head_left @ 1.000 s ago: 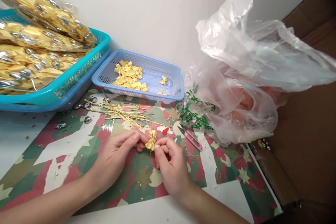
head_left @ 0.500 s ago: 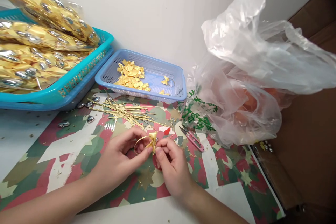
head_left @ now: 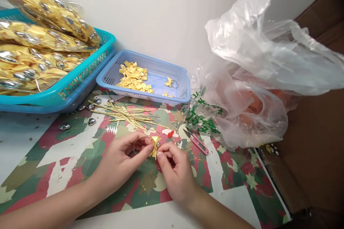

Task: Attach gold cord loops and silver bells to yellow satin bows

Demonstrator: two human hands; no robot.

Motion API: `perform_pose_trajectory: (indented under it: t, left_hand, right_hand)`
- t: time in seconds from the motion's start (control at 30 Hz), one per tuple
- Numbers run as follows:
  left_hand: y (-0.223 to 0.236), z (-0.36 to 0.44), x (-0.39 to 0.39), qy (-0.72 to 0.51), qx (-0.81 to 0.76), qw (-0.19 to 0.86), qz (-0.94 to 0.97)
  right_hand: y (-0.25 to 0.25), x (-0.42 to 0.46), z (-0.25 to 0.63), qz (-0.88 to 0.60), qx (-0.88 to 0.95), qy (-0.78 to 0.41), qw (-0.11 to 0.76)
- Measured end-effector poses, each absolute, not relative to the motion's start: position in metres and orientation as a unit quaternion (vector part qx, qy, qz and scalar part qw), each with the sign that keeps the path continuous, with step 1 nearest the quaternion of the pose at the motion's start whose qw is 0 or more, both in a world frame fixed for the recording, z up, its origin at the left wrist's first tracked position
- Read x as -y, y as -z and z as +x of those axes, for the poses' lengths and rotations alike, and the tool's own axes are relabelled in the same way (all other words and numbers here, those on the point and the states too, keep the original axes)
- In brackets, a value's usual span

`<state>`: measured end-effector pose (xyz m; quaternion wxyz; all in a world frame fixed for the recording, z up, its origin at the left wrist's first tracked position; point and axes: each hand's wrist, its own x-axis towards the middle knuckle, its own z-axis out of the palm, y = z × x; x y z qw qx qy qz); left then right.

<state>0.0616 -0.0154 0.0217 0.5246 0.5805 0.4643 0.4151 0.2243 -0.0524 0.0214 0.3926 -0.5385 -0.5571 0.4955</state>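
Observation:
A gold ribbon bow (head_left: 155,144) is held up just above the table, with a thin gold cord loop (head_left: 135,144) curving out on its left. Thumb and fingers of my left hand (head_left: 127,155) pinch the bow's left side. My right hand (head_left: 173,164) is closed too, its thumb and index fingertip pressed together at the bow's right edge. A small silver bead (head_left: 158,145) shows between the bow and the right fingertips. How it is fixed to the bow is hidden.
Gold cords (head_left: 126,112) and silver hearts (head_left: 91,121) lie beyond my hands. Pink snips (head_left: 197,142) rest at right, beside a plastic bag (head_left: 249,114). A blue basket (head_left: 161,65) holds gold bows; a turquoise basket (head_left: 80,75) holds filled bags.
The bow has turned to show its broader face and shifted slightly left with my left hand. My right fingertips stay at its right edge.

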Motion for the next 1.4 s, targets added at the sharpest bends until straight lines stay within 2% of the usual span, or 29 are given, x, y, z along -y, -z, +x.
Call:
perform_pose_trajectory:
  t: [1.4]
  left_hand:
    - [-0.0165, 0.0601, 0.0182, -0.414, -0.482, 0.477, 0.607]
  right_hand:
    - [-0.0224, 0.0529, 0.2245, -0.537, 0.543, -0.521, 0.38]
